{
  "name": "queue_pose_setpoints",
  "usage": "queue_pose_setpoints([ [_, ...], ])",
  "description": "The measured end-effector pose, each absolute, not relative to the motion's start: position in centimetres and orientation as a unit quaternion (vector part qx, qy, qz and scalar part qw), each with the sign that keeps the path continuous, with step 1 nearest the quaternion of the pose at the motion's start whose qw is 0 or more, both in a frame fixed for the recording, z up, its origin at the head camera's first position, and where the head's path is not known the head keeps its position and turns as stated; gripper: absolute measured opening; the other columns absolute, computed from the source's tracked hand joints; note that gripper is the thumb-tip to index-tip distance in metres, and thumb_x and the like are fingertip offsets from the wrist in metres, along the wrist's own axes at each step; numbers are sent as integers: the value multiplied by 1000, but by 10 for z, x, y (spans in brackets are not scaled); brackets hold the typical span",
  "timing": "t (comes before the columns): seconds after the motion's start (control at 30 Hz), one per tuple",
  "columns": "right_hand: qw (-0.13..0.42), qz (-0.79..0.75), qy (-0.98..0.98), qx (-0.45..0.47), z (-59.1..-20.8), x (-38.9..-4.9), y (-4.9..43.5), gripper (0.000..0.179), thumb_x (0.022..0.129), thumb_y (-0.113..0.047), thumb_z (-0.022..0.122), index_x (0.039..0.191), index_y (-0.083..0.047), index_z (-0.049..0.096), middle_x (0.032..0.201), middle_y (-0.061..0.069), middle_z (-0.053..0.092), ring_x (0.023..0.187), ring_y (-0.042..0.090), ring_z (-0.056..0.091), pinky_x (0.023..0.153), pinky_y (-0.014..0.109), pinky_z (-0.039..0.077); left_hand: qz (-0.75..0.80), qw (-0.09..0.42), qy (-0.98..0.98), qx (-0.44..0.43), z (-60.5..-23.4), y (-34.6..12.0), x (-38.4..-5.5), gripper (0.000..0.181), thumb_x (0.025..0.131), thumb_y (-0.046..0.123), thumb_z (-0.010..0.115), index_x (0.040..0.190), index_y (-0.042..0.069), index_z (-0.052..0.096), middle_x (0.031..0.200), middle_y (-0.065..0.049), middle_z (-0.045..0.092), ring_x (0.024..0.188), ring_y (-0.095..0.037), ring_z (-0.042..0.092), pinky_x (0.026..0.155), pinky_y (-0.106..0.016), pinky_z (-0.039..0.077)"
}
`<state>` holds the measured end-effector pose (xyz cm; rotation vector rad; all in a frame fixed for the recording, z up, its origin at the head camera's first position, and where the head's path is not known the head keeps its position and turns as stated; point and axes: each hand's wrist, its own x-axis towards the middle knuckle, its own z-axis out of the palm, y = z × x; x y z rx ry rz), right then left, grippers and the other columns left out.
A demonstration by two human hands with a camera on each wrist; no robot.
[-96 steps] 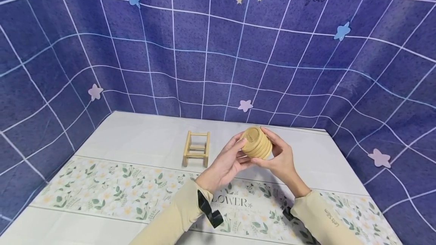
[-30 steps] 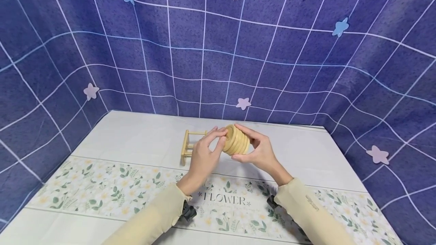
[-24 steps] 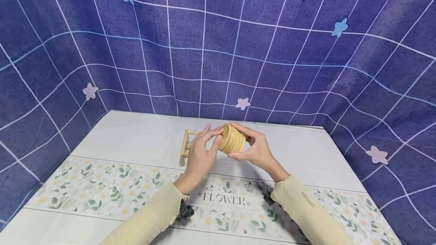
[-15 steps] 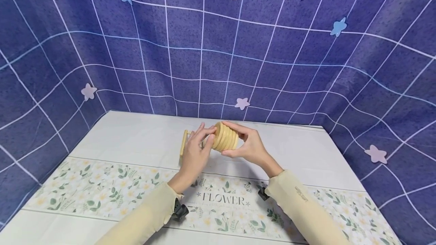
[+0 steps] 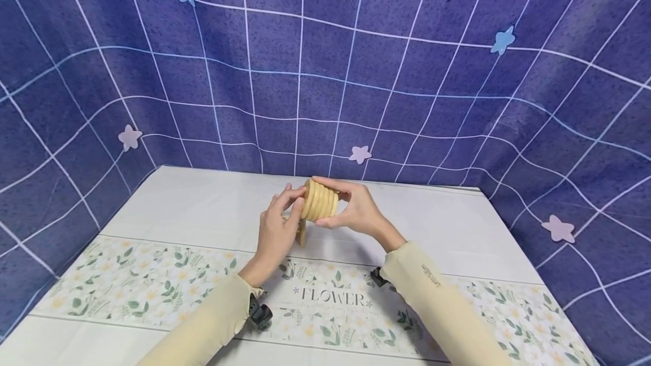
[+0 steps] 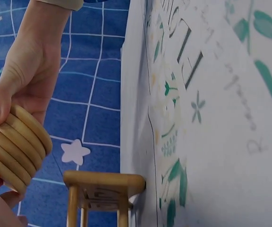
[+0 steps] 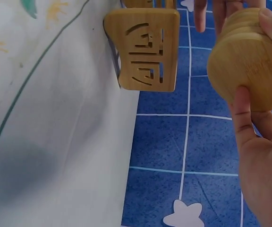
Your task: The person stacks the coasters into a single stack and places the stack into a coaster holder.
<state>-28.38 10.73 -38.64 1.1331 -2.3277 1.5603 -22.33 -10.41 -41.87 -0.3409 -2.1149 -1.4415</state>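
A stack of several round wooden coasters (image 5: pixel 320 200) is held tilted on its side above the table, between both hands. My right hand (image 5: pixel 360 210) grips it with the fingers over the top and the thumb underneath. My left hand (image 5: pixel 274 230) holds the left end with thumb and fingertips. In the right wrist view a plain round face of the coasters (image 7: pixel 249 66) shows. Just below and behind the left hand stands a small wooden coaster rack (image 5: pixel 302 234), mostly hidden in the head view. Its cut-out end panel (image 7: pixel 148 52) shows in the right wrist view.
The table bears a white cloth (image 5: pixel 432 225) with a printed flower band (image 5: pixel 152 281). A blue gridded curtain (image 5: pixel 285 100) with star shapes rises behind and at both sides. Dark straps with small devices (image 5: pixel 260 315) sit at the wrists.
Both hands have carried the coaster stack leftward, over towards the rack, and turned it further onto its side. The left hand now covers most of the rack in the head view.
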Motion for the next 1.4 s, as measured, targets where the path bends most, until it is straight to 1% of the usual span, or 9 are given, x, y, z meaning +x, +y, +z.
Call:
queue_pose_setpoints([
  [0.13, 51, 506, -772, 380, -385, -287, 102, 90, 71, -3, 104, 153, -8, 68, 147, 7, 73, 115, 18, 73, 95, 34, 63, -543, 264, -789, -114, -420, -109, -224, 27, 114, 20, 65, 137, 7, 75, 145, -10, 72, 152, -33, 55, 133, -60, 28],
  [0.33, 45, 488, -783, 383, -380, -291, 94, 90, 72, -7, 105, 154, -12, 68, 147, 3, 74, 112, 16, 73, 95, 35, 62, -553, 265, -785, -92, -421, -115, -225, 26, 115, 20, 66, 136, 11, 76, 148, -8, 72, 150, -29, 59, 128, -51, 40],
  [0.6, 41, 488, -783, 384, -375, -292, 86, 90, 72, -8, 105, 154, -13, 69, 146, 2, 74, 112, 14, 72, 95, 35, 62, -557, 286, -775, -83, -424, -118, -226, 28, 116, 23, 62, 137, 9, 76, 147, -6, 73, 136, -34, 70, 120, -51, 50],
  [0.77, 37, 496, -779, 381, -373, -292, 82, 89, 72, -7, 105, 154, -12, 69, 146, 2, 74, 111, 13, 71, 94, 34, 62, -562, 291, -770, -79, -425, -119, -226, 30, 117, 24, 61, 137, 9, 76, 146, -5, 74, 135, -33, 71, 120, -48, 50],
  [0.97, 32, 496, -782, 377, -374, -292, 81, 90, 73, -6, 105, 154, -13, 68, 147, 1, 74, 112, 12, 71, 95, 34, 62, -559, 290, -772, -88, -428, -123, -227, 29, 116, 24, 63, 138, 9, 77, 145, -4, 74, 134, -30, 71, 120, -47, 49],
  [1.07, 29, 497, -781, 378, -374, -292, 81, 90, 73, -6, 105, 154, -13, 68, 147, 1, 74, 112, 13, 71, 96, 35, 62, -558, 286, -773, -97, -429, -125, -227, 34, 114, 32, 66, 139, 11, 77, 145, -3, 74, 135, -30, 71, 121, -47, 49],
  [1.23, 26, 492, -784, 378, -375, -293, 82, 89, 73, -8, 105, 154, -14, 69, 145, 1, 75, 110, 13, 71, 95, 35, 62, -557, 273, -777, -108, -432, -130, -229, 53, 108, 56, 66, 141, 15, 76, 147, -2, 73, 136, -32, 70, 121, -53, 49],
  [1.33, 26, 487, -787, 379, -375, -294, 81, 89, 73, -8, 105, 154, -15, 69, 143, 0, 75, 109, 13, 71, 95, 37, 62, -551, 263, -785, -107, -433, -133, -230, 52, 107, 55, 69, 142, 17, 76, 150, -3, 71, 137, -32, 69, 122, -56, 47],
  [1.4, 28, 484, -787, 381, -376, -295, 79, 88, 73, -9, 105, 154, -15, 69, 142, 0, 76, 109, 13, 71, 95, 36, 62, -547, 259, -789, -105, -433, -136, -231, 48, 107, 51, 72, 142, 18, 75, 151, -4, 70, 138, -32, 69, 124, -56, 45],
])
